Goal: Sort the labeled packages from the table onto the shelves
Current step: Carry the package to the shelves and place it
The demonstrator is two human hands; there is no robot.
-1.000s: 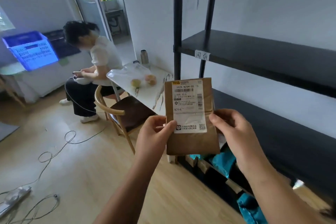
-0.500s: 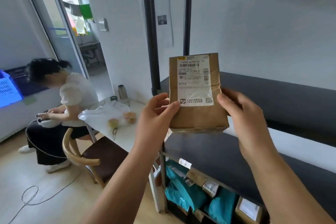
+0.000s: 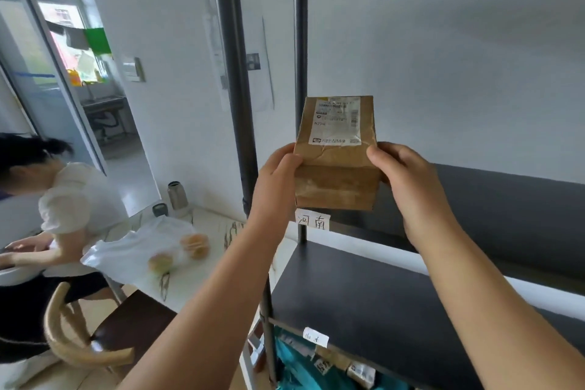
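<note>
A brown paper package point(image 3: 336, 168) with a white shipping label on top is tilted flat between both hands. My left hand point(image 3: 274, 180) grips its left edge and my right hand point(image 3: 402, 177) grips its right edge. The package hangs at the left end of a black shelf board point(image 3: 493, 199), just above a handwritten paper tag point(image 3: 312, 220) on that board's front edge. A lower black board point(image 3: 364, 304) carries another small tag point(image 3: 315, 337). Teal and brown parcels point(image 3: 316, 364) lie on the level beneath it.
Black upright posts point(image 3: 235, 104) stand left of the package. A seated person point(image 3: 57, 215) works at a white table point(image 3: 209, 228) holding a plastic bag with round fruit point(image 3: 177, 250) and a metal flask point(image 3: 176, 195). A wooden chair point(image 3: 88, 339) stands by the shelf.
Both hands have raised the package and tipped it flatter, carrying it toward the tagged shelf board. The view has swung upward and closer to the shelving.
</note>
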